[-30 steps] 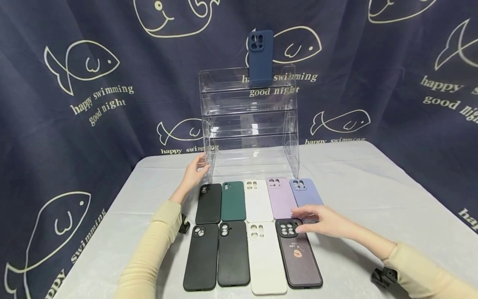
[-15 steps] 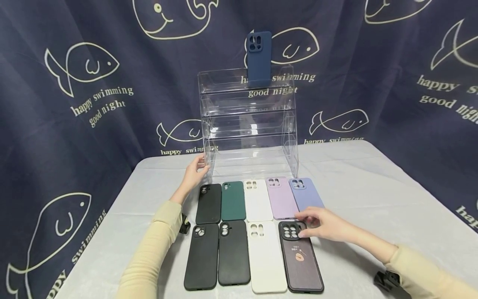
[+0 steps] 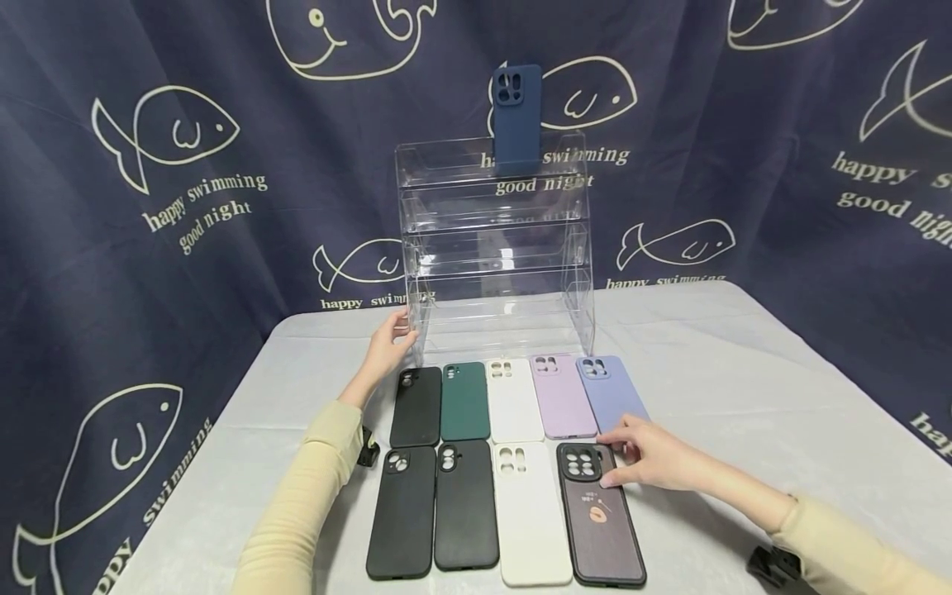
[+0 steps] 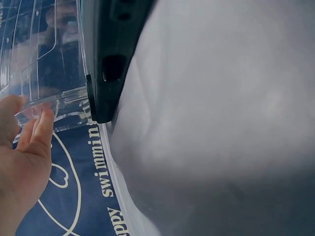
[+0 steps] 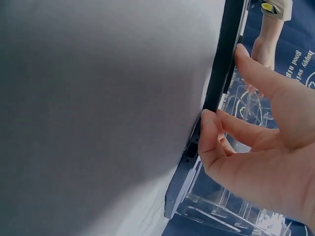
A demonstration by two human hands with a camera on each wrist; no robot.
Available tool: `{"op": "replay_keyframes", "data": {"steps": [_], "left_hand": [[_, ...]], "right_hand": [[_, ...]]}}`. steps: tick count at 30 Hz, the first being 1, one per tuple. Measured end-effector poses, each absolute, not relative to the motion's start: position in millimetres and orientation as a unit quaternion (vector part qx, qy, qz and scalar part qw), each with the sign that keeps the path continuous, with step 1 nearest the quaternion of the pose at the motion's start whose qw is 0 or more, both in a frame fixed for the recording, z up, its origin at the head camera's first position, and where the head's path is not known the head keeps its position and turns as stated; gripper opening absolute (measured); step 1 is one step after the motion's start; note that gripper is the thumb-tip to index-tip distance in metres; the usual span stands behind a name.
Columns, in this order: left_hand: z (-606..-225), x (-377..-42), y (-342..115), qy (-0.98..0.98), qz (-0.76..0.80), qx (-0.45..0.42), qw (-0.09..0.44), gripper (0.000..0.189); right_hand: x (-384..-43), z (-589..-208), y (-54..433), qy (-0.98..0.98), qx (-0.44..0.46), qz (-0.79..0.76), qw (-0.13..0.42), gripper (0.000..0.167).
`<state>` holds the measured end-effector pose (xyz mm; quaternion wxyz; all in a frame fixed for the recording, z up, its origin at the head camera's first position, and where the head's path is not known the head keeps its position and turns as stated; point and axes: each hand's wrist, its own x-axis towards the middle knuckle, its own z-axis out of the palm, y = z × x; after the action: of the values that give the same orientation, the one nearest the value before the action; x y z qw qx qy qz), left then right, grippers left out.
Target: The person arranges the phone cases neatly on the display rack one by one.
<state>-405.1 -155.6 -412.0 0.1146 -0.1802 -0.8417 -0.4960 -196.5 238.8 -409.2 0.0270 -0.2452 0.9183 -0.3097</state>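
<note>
My left hand [image 3: 388, 343] holds the lower left side edge of a clear tiered display rack [image 3: 494, 268]; in the left wrist view, the rack's edge [image 4: 69, 96] lies between thumb and fingers. My right hand [image 3: 650, 453] is at the top right corner of a dark phone case [image 3: 604, 541] with a small printed picture, thumb on its right side, forefinger at its top edge. In the right wrist view, thumb and bent fingers meet the dark edge of the case [image 5: 179, 182]. A navy phone case [image 3: 518, 124] stands upright on the rack's top tier.
Two rows of phone cases lie before the rack. At the back are black [image 3: 416, 406], green [image 3: 465, 401], white [image 3: 515, 401], lilac [image 3: 564, 397] and blue [image 3: 611, 390] ones; in front, two black [image 3: 402, 521] and a white [image 3: 534, 525]. A fish-print curtain [image 3: 223, 330] hangs behind.
My right hand and the dark printed case have shifted slightly right and nearer to me, and the case has straightened a little. The left hand stays on the rack.
</note>
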Motion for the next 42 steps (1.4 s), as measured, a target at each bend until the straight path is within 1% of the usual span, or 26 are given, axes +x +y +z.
{"op": "replay_keyframes", "data": {"steps": [7,16,20,26,29,36,42], "left_hand": [[-410.9,-403.7,-155.5,-0.850,-0.489,-0.167,0.101,0.052],[-410.3,-404.2,-155.2,-0.848,-0.493,-0.164,0.102,0.051],[-409.6,-403.6,-155.9,-0.851,-0.488,-0.165,0.104,0.052],[-411.1,-403.8,-155.5,-0.848,-0.492,-0.165,0.105,0.051],[-411.8,-404.7,-155.7,-0.848,-0.493,-0.164,0.105,0.051],[-413.1,-405.5,-156.3,-0.838,-0.508,-0.167,0.106,0.052],[-413.3,-406.4,-157.6,-0.837,-0.513,-0.164,0.100,0.052]], "right_hand": [[-196.4,-409.3,239.9,0.911,-0.253,-0.323,0.041,0.050],[-198.6,-395.6,246.4,0.867,-0.226,-0.427,0.123,0.052],[-199.2,-387.2,246.6,0.852,-0.189,-0.469,0.136,0.055],[-203.7,-382.7,247.5,0.859,-0.167,-0.474,0.093,0.065],[-206.6,-381.3,246.7,0.857,-0.164,-0.483,0.076,0.062],[-212.6,-371.5,246.2,0.872,-0.171,-0.459,0.009,0.050],[-217.0,-358.5,247.5,0.884,-0.175,-0.432,-0.020,0.045]]}}
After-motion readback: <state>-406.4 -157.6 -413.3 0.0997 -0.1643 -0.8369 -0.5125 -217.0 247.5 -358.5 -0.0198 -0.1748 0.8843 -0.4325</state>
